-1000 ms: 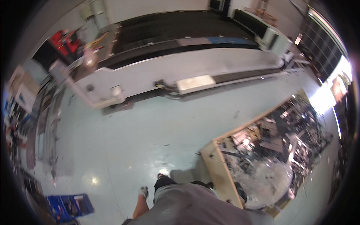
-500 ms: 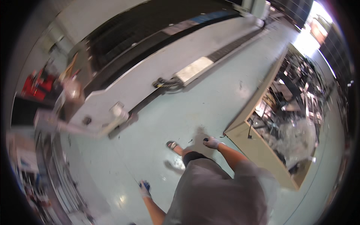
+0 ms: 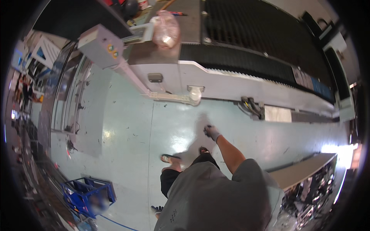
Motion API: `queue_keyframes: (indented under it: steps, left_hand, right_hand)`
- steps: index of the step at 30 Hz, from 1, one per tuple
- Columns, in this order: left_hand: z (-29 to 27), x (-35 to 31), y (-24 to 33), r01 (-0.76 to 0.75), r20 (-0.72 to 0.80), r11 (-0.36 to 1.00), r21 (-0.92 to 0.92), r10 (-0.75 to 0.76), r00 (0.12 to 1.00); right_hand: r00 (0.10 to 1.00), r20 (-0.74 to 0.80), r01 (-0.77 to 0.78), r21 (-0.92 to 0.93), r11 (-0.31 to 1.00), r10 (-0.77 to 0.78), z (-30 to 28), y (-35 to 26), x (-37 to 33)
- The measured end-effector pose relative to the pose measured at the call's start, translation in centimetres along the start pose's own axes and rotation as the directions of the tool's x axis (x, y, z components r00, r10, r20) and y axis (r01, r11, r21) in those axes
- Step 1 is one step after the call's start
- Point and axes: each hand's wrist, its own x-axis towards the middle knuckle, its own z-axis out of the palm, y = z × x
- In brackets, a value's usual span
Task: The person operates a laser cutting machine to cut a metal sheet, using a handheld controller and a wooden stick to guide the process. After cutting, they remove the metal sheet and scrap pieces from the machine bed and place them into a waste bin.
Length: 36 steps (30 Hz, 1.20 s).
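My right hand (image 3: 211,132) is in a pale work glove with dark fingers, held out in front of me above the floor. Its fingers are curled in, and whatever they may hold cannot be made out. My left hand (image 3: 157,210) hangs low beside my body, partly hidden by my grey shirt. Its dark gloved fingers look spread, with nothing visible in them. Neither hand touches anything around it. Nearest ahead of the right hand stands a large pale machine (image 3: 239,82) with a dark ribbed bed.
A control box (image 3: 101,46) on a jointed arm (image 3: 169,97) juts out at the front left. A clear plastic bag (image 3: 166,30) lies on the machine's corner. A blue metal frame cart (image 3: 88,194) stands lower left with a blue hose (image 3: 115,222). A scrap bin (image 3: 304,169) stands at the right.
My view has turned left and moved closer to the control box. The scrap bin has shifted to the lower right, and the blue cart has come into view. My left hand has dropped back beside my body.
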Motion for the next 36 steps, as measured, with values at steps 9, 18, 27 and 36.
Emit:
queue_keyframes:
  steps: [9, 18, 27, 36]
  left_hand:
    - [-8.1, 13.0, 10.6, 0.344, 0.034, 0.93, -0.126, -0.343, 0.939]
    - [-16.3, 43.2, 48.4, -0.391, -0.376, 0.92, -0.013, 0.358, 0.855]
    - [-13.4, 60.0, 64.9, -0.059, -0.385, 0.93, 0.364, 0.208, 0.899]
    - [-18.3, 66.1, 74.7, 0.145, 0.121, 0.908, 0.393, -0.208, 0.971]
  right_hand:
    - [0.858, -0.076, 0.493, -0.152, 0.857, -0.508, 25.0, -20.4, 8.4]
    - [0.94, 0.262, 0.011, -0.662, 0.749, 0.218, 37.0, -2.8, 8.8]
    - [0.954, 0.065, 0.244, -0.731, 0.637, -0.291, 65.0, -39.7, 20.8]
    - [0.827, 0.47, 0.423, -0.881, -0.21, -0.307, 98.1, -72.4, 25.8]
